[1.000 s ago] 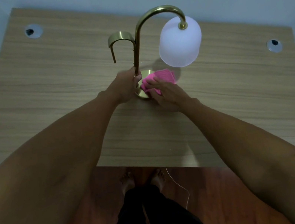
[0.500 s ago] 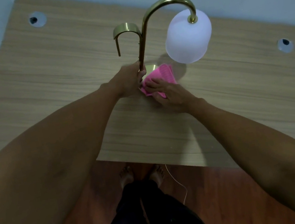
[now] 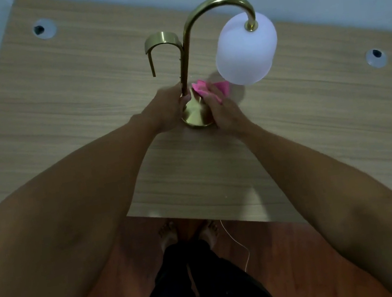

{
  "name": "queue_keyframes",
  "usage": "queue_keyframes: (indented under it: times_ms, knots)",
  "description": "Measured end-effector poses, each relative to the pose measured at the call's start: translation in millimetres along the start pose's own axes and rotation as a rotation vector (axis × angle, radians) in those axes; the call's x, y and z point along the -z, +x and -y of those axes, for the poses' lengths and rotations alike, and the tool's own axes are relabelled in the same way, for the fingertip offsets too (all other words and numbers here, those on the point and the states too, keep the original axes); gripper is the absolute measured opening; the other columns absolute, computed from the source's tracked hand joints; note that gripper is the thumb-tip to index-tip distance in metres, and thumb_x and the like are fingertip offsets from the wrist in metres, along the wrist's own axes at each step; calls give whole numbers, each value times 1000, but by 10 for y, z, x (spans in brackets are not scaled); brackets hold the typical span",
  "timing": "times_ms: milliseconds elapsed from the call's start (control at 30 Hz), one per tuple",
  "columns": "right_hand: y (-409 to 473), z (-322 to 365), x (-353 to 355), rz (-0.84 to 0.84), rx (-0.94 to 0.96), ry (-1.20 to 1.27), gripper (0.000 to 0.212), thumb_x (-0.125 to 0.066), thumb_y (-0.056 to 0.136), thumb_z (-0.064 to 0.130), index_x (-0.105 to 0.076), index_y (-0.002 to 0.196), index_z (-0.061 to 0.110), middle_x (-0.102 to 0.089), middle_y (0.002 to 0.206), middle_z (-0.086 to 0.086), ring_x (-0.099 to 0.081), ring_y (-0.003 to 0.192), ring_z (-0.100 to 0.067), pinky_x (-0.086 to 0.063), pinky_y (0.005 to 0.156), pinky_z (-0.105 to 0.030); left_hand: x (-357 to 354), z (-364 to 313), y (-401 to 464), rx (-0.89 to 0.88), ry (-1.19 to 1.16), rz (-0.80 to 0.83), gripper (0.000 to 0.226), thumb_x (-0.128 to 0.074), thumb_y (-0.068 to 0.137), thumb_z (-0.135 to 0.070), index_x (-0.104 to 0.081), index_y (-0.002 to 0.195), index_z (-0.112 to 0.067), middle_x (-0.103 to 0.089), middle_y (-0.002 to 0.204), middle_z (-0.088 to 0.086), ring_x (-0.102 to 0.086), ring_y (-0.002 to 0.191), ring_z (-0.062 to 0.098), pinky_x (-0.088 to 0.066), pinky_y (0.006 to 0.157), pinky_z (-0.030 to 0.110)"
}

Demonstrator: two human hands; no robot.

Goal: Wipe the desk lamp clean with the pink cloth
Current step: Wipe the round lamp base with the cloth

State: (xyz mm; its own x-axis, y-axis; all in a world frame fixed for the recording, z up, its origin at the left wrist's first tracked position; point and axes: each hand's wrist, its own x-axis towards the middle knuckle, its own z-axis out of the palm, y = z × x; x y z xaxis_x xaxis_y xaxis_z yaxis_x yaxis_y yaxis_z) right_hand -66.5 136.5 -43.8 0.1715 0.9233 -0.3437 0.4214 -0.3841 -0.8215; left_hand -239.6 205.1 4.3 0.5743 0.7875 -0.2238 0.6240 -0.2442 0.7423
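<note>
A brass desk lamp [image 3: 186,56] stands on the wooden desk [image 3: 77,95], with a curved neck, a white shade [image 3: 245,49] hanging at the right and a round base [image 3: 196,116]. My left hand [image 3: 170,108] is closed around the lower stem just above the base. My right hand [image 3: 222,110] presses the pink cloth [image 3: 199,88] against the far right side of the base, beside the stem. Part of the cloth is hidden under my fingers.
Two round cable holes sit in the desk, one at the far left [image 3: 44,28] and one at the right [image 3: 376,57]. A wall runs behind the desk. Below the near edge are a wooden floor, my feet and a thin white cord [image 3: 239,244].
My right hand has slid the pink cloth from the near side of the base round to its far right side, uncovering the brass base. My left hand still holds the stem.
</note>
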Motion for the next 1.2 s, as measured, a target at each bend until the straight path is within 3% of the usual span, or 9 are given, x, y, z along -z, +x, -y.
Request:
queue_keyframes:
  times_ms: [67,300,467,567,667,767,900,1000,1200]
  knots:
    - [-140,-81,-166,-104,121,-34,45,-36,105,48,-43,149,52,-42,160,-5,-41,147,-28,-37,122,-52,-8,-4,-8,-2,-15,-8,17,-47,105,-19,-59,108,-7,-61,87,2,-57,74,12,-45,60,11]
    - [-336,-252,-818,-307,111,-560,73,-42,92,21,-32,161,0,-23,168,-29,-11,158,-49,-5,124,-70,-41,-36,-12,13,-3,-30,19,-45,105,-16,-59,108,-3,-61,92,8,-56,75,12,-40,55,1]
    - [-742,102,-1168,-99,166,19,63,-36,100,20,-32,163,14,-26,169,-23,-26,157,-38,-23,127,-56,-11,-46,-1,16,23,16,22,-44,105,-22,-60,110,-7,-66,105,14,-65,94,25,-51,78,28]
    - [-847,364,-936,-298,-121,537,41,-48,105,37,-61,139,18,-73,120,-13,-67,93,-20,-56,83,-41,27,-46,5,25,45,62,21,-44,105,-25,-59,109,-11,-67,103,11,-65,95,26,-49,81,33]
    - [-787,455,-478,-655,-155,888,27,-61,97,32,-68,77,15,-60,60,7,-58,55,-12,-48,58,-32,43,-54,0,23,61,65,22,-45,105,-24,-59,113,-9,-67,104,11,-63,93,24,-49,80,33]
    - [-523,406,-208,-767,-64,702,32,-47,88,40,-63,74,16,-54,63,4,-54,61,-19,-43,59,-38,52,-46,8,27,52,70,21,-46,105,-23,-59,113,-8,-68,105,14,-65,93,27,-50,74,29]
    - [-142,119,-296,-304,123,-52,51,-37,104,32,-55,149,17,-71,112,-10,-67,99,-23,-55,84,-38,55,-76,-3,9,39,72,24,-45,106,-23,-59,117,-7,-67,107,14,-64,95,25,-47,72,26]
    - [-186,-201,-519,-146,200,-715,68,-32,108,37,-11,167,13,-10,175,-16,-6,163,-32,-7,131,-56,38,-77,-15,-38,60,61,25,-43,106,-24,-59,119,-8,-62,109,5,-59,99,16,-42,82,21]
    - [-514,-283,-842,-158,275,-815,75,-40,106,35,-5,167,9,-3,175,-15,1,162,-32,-3,130,-59,42,-43,2,-31,73,77,24,-41,107,-24,-58,116,-8,-60,103,2,-58,95,15,-40,76,19]
